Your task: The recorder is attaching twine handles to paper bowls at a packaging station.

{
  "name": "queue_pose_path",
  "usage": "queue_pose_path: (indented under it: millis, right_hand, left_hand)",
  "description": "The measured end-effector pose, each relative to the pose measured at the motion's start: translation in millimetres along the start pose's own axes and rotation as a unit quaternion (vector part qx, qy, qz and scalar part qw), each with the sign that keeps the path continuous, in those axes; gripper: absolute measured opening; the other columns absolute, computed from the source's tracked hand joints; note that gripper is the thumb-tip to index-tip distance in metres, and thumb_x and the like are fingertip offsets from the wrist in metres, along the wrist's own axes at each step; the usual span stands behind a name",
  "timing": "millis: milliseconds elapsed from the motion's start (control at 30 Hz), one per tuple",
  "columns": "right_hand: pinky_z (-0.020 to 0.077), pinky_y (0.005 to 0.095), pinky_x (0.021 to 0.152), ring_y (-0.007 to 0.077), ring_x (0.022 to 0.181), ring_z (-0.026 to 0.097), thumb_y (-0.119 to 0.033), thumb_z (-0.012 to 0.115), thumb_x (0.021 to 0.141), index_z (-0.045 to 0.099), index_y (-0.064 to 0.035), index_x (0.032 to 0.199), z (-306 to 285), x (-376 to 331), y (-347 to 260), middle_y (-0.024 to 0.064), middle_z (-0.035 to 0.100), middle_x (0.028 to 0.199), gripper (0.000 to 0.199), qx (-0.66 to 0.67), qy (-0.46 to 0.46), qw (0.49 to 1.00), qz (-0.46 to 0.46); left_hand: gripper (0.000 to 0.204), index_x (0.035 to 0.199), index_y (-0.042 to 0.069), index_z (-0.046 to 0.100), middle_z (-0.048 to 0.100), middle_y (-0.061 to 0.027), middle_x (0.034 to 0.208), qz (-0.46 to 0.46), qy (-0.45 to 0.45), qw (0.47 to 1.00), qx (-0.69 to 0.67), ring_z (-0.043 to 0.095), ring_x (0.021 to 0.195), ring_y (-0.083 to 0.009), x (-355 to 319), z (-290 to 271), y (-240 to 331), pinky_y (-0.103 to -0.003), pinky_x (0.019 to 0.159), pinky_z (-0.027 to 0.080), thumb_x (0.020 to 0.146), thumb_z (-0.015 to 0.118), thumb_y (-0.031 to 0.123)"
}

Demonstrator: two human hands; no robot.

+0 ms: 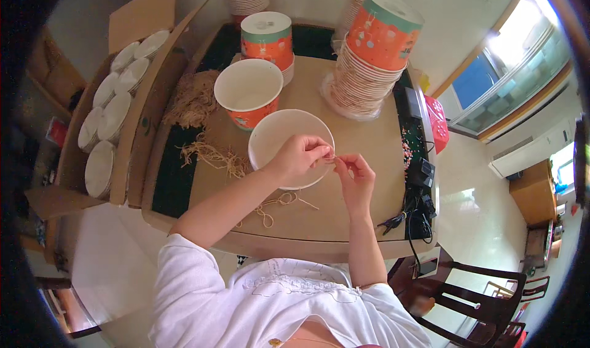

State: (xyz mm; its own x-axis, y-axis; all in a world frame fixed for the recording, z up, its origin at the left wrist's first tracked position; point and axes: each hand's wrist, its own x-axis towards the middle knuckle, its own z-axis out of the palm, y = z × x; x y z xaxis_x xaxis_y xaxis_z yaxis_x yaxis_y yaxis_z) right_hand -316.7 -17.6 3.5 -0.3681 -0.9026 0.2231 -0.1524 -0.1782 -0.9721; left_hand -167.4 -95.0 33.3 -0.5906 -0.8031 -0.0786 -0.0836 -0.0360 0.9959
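A white-lined paper bucket (270,136) stands near the table's front, its wide mouth facing up. My left hand (299,160) reaches over its mouth, thumb and fingers pinched together at the right side of the rim. Close beside it, just outside that rim, my right hand (355,179) is pinched too. The fingertips of both hands almost meet; what lies between them is too small to make out. Loose pieces of tan twine (265,216) lie on the table just in front of the bucket. Another loose bunch of twine (215,157) rests to its left.
Behind stand an orange-patterned paper bucket (249,87), an upturned one (266,37) and a tall nested stack (362,83). A large heap of twine (193,99) lies left. An open carton (138,123) holds rows of white round items. Black cables and adapters (421,191) crowd the right edge.
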Motion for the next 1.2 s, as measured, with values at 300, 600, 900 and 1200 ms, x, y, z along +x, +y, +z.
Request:
queue_pose_path:
  millis: [300, 600, 900, 1200]
  right_hand:
    - [0.0444, 0.023, 0.064, 0.0098, 0.069, 0.055, -0.001, 0.066, 0.082, 0.062, -0.0008, 0.085, 8, 3, 3, 0.004, 0.06, 0.076, 0.004, -0.022, 0.021, 0.998, -0.059]
    - [0.0452, 0.0246, 0.058, 0.0118, 0.066, 0.055, -0.003, 0.067, 0.082, 0.061, -0.0008, 0.086, 14, 0, -15, 0.0059, 0.058, 0.077, 0.008, -0.109, 0.026, 0.985, -0.131]
    - [0.0413, 0.0234, 0.052, 0.0096, 0.057, 0.047, -0.003, 0.068, 0.079, 0.062, -0.0041, 0.093, 20, 1, -35, 0.0058, 0.059, 0.085, 0.015, -0.154, -0.018, 0.981, -0.113]
    - [0.0454, 0.0285, 0.056, 0.0157, 0.061, 0.055, -0.002, 0.064, 0.081, 0.057, -0.0022, 0.092, 24, 5, -35, 0.01, 0.059, 0.079, 0.013, -0.171, -0.055, 0.979, -0.092]
  left_hand:
    - [0.015, 0.091, 0.002, 0.069, 0.066, 0.0011, 0.075, -0.058, -0.013, 0.998, -0.013, 0.046, 0.053, -0.002, -5, -4, 10, -0.018, 0.045, 0.035, 0.089, 0.062, 0.015]
    - [0.012, 0.092, 0.001, 0.067, 0.066, 0.0, 0.074, -0.032, -0.016, 0.999, -0.006, 0.045, 0.052, -0.0018, -6, -7, 9, -0.018, 0.045, 0.035, 0.088, 0.061, 0.012]
    - [0.006, 0.09, 0.003, 0.062, 0.06, 0.002, 0.075, 0.014, 0.043, 0.998, 0.05, 0.049, 0.059, -0.0018, -10, -12, 6, -0.018, 0.047, 0.038, 0.088, 0.059, 0.008]
    - [0.006, 0.088, 0.002, 0.062, 0.062, 0.0015, 0.079, 0.037, 0.082, 0.99, 0.111, 0.055, 0.071, -0.0047, -13, -14, -1, -0.021, 0.064, 0.046, 0.087, 0.06, 0.008]
